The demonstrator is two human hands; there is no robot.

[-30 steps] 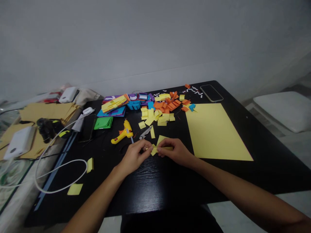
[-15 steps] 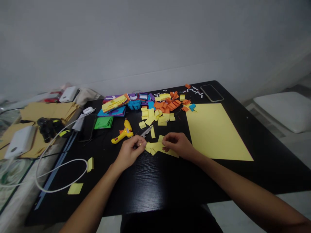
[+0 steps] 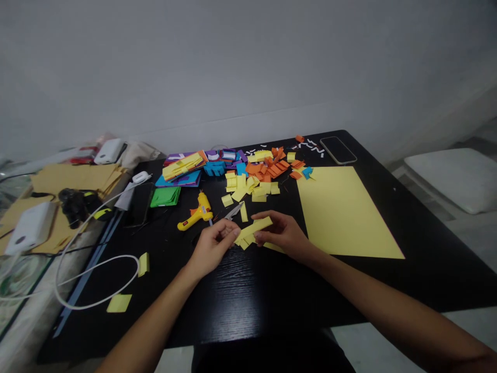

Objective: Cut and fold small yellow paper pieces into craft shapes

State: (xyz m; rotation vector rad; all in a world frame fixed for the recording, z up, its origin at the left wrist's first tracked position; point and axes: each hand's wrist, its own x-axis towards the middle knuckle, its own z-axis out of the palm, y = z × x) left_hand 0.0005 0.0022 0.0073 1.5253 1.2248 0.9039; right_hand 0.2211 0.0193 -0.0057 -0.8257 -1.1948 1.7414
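- The left hand [image 3: 215, 241] pinches the left end of a yellow strip [image 3: 254, 228] between thumb and fingertips.
- The right hand [image 3: 281, 233] is at the strip's other end, fingers curled behind it and thumb near its lower edge; whether it grips firmly or only steadies the paper, one cannot tell.
- The strip slants between the two hands, to the right of the glue gun [image 3: 200, 211] and a little nearer the person.
- Small yellow bits [image 3: 245, 242] show just under the strip, also right of the glue gun; whether they are joined to it is unclear.
- The scissors [image 3: 234, 211] lie just right of the glue gun, partly behind the left hand.
- Yellow pieces [image 3: 240, 186] are heaped beyond the glue gun and to its right; orange pieces [image 3: 277, 168] lie past them.
- Green paper [image 3: 165, 197] rests left of the glue gun and slightly farther back, with a yellow bundle [image 3: 184, 166] directly beyond the glue gun.
- A large yellow sheet [image 3: 349, 217] lies flat, well to the right of the glue gun.
- A phone [image 3: 338, 150] is farther back on that same side of the glue gun.
- A white cable [image 3: 97, 306] loops left of the glue gun, on the person's side.
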